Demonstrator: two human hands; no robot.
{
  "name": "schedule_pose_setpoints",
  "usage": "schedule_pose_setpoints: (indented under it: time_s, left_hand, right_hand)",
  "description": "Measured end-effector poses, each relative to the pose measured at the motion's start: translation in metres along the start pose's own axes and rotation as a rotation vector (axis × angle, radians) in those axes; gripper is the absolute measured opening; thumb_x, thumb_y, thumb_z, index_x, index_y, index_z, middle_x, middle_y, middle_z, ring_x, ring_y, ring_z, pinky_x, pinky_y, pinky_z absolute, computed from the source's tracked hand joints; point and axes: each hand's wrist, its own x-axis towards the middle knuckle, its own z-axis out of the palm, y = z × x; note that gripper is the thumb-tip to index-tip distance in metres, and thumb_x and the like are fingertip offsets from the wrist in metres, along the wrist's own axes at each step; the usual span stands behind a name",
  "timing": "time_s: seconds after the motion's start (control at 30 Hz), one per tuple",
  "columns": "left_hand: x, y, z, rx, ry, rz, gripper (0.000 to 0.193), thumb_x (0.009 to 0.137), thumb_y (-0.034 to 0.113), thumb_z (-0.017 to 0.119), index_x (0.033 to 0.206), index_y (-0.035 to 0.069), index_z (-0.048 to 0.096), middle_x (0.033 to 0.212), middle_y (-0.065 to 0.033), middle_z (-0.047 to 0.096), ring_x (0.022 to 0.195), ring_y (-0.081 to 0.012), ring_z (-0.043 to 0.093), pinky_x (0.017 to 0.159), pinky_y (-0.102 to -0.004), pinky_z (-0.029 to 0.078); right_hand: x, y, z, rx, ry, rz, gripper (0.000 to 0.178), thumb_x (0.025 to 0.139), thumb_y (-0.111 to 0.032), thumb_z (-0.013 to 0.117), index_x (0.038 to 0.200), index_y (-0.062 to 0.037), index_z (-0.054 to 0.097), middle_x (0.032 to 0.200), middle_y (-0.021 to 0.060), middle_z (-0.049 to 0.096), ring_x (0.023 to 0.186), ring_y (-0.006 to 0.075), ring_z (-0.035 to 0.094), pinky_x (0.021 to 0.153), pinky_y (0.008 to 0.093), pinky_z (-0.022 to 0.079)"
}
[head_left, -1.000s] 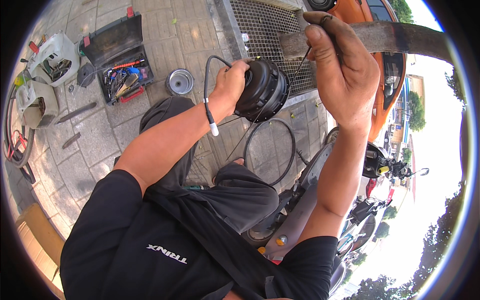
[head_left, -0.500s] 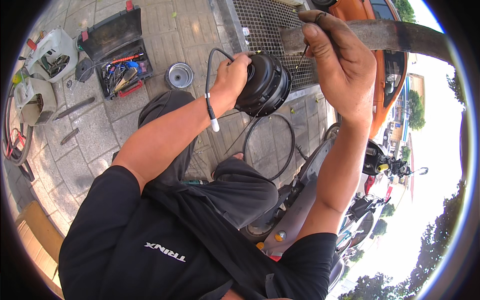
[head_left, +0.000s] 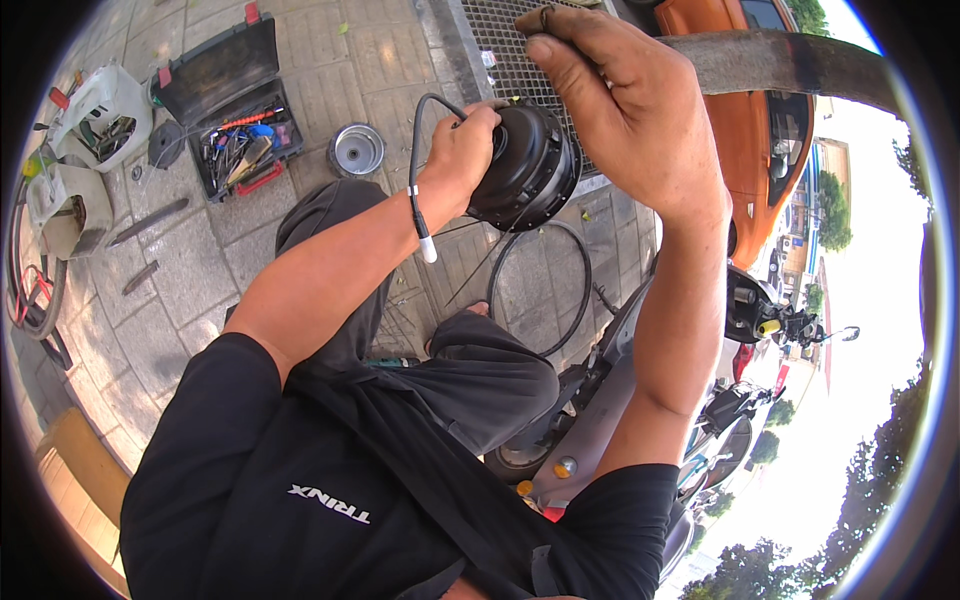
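Right hand (head_left: pixel 625 120) lowered beside hub motor (head_left: pixel 525 165); left hand (head_left: pixel 462 150) gripping.

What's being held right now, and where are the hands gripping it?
The left hand grips a black round hub motor by its left side, its cable looping beside the wrist. The right hand pinches something thin above it; cannot tell what.

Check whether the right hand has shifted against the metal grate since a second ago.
No clear move: the right hand stays over the grate's right part, above the black hub motor held by the left hand.
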Motion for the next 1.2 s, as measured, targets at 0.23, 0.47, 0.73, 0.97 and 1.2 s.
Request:
schedule_pose_setpoints:
  time_s: [0.23,0.47,0.73,0.97,1.2]
  left_hand:
    - [0.0,0.001,-0.001,0.014,-0.022,0.031,0.045,0.099,0.023,0.048,0.128,-0.005,0.068,0.113,-0.0172,0.074,0.098,-0.0259,0.075,0.089,-0.0388,0.059]
    - [-0.003,0.002,0.0,0.075,-0.039,0.049,0.048,0.101,0.025,0.047,0.128,-0.012,0.062,0.117,-0.0205,0.072,0.1,-0.026,0.075,0.088,-0.0396,0.061]
    - [0.0,-0.001,0.0,0.018,-0.075,0.021,0.045,0.103,0.026,0.045,0.128,-0.009,0.061,0.115,-0.0177,0.07,0.099,-0.0233,0.073,0.087,-0.0383,0.06]
    - [-0.009,0.007,0.006,0.035,-0.027,-0.007,0.043,0.099,0.02,0.045,0.13,-0.004,0.064,0.11,-0.0151,0.071,0.096,-0.0216,0.074,0.084,-0.036,0.061]
    - [-0.009,0.01,0.006,-0.042,-0.03,-0.002,0.046,0.1,0.022,0.047,0.131,-0.009,0.059,0.117,-0.0202,0.071,0.095,-0.0263,0.077,0.084,-0.0392,0.065]
  right_hand:
    - [-0.001,0.003,-0.003,0.035,0.055,-0.029,0.016,0.098,-0.008,0.068,0.104,0.0061,0.071,0.093,0.0225,0.072,0.081,0.0394,0.072,0.07,0.0411,0.056]
    - [-0.005,0.012,0.012,-0.109,-0.04,-0.12,0.021,0.099,-0.015,0.072,0.114,0.0013,0.074,0.1,0.0153,0.075,0.087,0.0288,0.073,0.079,0.0357,0.057]
    - [-0.004,0.013,0.017,-0.08,-0.024,-0.062,0.019,0.095,-0.02,0.067,0.105,-0.0053,0.076,0.092,0.0165,0.071,0.089,0.0402,0.069,0.077,0.0469,0.056]
    - [0.002,0.007,0.017,-0.142,-0.059,-0.119,0.019,0.096,-0.016,0.069,0.107,-0.0023,0.075,0.094,0.0168,0.073,0.086,0.0372,0.07,0.075,0.043,0.056]
    - [0.018,0.002,0.022,-0.125,0.021,-0.198,0.022,0.098,-0.018,0.069,0.109,-0.0001,0.076,0.089,0.0168,0.074,0.079,0.0336,0.073,0.071,0.0404,0.057]
